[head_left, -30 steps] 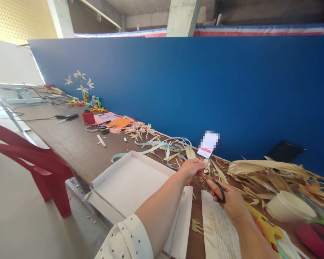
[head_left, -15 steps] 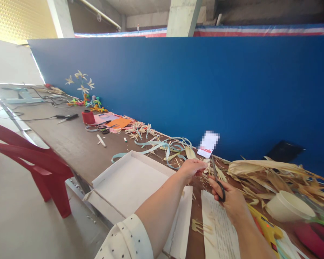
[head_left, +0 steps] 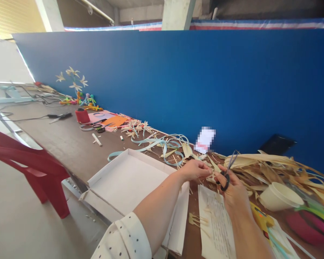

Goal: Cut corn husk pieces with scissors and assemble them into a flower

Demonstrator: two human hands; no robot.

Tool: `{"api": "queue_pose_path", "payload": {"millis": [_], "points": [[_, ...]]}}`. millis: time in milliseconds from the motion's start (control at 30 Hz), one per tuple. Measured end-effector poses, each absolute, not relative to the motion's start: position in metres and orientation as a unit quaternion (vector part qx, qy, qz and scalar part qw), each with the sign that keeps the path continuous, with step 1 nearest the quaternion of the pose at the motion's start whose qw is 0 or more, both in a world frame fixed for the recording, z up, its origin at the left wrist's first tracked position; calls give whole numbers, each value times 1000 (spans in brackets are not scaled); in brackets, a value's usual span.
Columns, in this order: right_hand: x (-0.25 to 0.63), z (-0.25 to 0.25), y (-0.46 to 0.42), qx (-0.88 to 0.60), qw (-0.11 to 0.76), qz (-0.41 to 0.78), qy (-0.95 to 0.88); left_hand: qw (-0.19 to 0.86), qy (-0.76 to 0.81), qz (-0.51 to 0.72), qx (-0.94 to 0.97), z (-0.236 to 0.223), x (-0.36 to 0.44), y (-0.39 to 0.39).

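A small pale piece [head_left: 211,177], thin and husk-like though mostly hidden by fingers, is between the two hands above the worktop [head_left: 54,133], pinched by the left hand [head_left: 196,170], while the right hand [head_left: 233,189] grips scissors [head_left: 228,177] with blades slanting upward, clear of it. Work looks partway along: slender pale strips [head_left: 197,218] already lie across the edge of a printed sheet [head_left: 216,230], but the piece is still in hand, and long tan husks [head_left: 259,162] lie heaped beyond the right hand.
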State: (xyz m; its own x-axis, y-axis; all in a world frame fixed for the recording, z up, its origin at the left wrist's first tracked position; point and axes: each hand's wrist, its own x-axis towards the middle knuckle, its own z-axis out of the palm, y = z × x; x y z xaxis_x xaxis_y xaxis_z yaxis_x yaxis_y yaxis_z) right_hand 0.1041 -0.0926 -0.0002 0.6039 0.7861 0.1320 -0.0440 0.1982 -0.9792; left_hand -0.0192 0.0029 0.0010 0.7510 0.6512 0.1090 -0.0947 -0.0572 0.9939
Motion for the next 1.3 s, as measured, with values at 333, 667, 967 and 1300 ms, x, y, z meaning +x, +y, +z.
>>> {"api": "queue_pose_path", "payload": {"millis": [333, 667, 967, 1300], "points": [[107, -2, -91, -556, 713, 284, -321, 686, 199, 236, 659, 5, -19, 1], [101, 5, -92, -539, 727, 309, -291, 706, 211, 243, 631, -1, -17, 4], [99, 7, -92, -540, 734, 302, -280, 733, 221, 246, 594, -3, -16, 7], [102, 2, -92, -559, 716, 295, -297, 735, 212, 228, 602, 2, -19, 4]]}}
